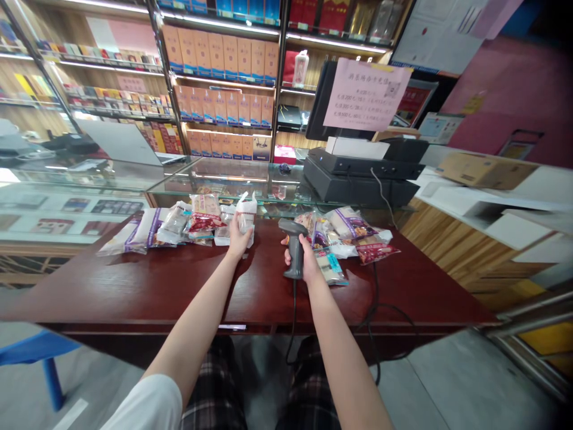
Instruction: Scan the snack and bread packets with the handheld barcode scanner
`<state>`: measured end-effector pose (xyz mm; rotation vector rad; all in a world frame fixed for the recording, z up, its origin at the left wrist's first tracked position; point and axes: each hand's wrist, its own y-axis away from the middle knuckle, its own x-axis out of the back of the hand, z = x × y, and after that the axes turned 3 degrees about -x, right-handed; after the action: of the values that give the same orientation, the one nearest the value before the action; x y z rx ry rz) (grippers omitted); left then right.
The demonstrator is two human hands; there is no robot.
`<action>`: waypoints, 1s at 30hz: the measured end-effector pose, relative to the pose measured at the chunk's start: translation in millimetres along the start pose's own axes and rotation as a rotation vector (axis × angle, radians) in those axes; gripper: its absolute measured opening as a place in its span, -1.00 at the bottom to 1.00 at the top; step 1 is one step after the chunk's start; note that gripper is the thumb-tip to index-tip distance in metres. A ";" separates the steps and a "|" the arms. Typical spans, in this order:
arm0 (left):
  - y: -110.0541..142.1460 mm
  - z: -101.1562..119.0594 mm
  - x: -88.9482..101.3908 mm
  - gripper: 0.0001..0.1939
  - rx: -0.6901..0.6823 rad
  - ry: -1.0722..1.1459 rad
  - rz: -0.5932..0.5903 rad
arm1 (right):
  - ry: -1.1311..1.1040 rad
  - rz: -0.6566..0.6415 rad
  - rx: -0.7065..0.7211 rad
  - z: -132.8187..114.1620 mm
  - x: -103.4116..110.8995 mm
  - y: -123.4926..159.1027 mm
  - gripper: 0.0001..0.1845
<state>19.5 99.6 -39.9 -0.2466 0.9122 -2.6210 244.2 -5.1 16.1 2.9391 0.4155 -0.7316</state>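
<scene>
At the shop counter: a dark red wooden surface (134, 286) in front of a glass display case (215, 179);

Left hand: the left hand (239, 242) sits on the surface at 9 o'clock from the scanner; its fingers close around a clear plastic packet (245, 218) with a white top;

Right hand: the right hand (308, 257) has its fingers clamped around the grip of a black handheld barcode scanner (294, 248), its head at 10 o'clock; a black cord (293, 316) runs toward 6 o'clock, over the surface's near edge;

Packets: one row of food packets (152, 230) lies at 9 o'clock from the left hand; another (349, 236) lies at 2 o'clock from the right hand, just beside it;

Behind: a black point-of-sale machine (362, 179) stands at 1 o'clock, under a pink paper notice (367, 95); shelves of boxed goods (224, 77) fill 12 o'clock;
</scene>
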 end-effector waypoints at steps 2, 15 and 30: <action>-0.2 3.2 1.6 -0.15 -0.035 -0.052 0.025 | 0.012 -0.023 -0.019 0.4 0.4 -0.1 -0.41; 4.2 21.2 5.2 -0.27 -0.098 -0.275 -0.025 | 0.102 -0.089 -0.054 1.8 -7.5 3.3 -0.40; 3.9 36.1 5.1 -0.56 -0.160 -0.300 -0.054 | 0.046 -0.083 0.058 7.0 -9.8 -0.2 -0.48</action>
<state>25.8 74.4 -14.1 -0.6933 1.0181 -2.4684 232.8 -8.3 14.6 3.0140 0.5318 -0.6986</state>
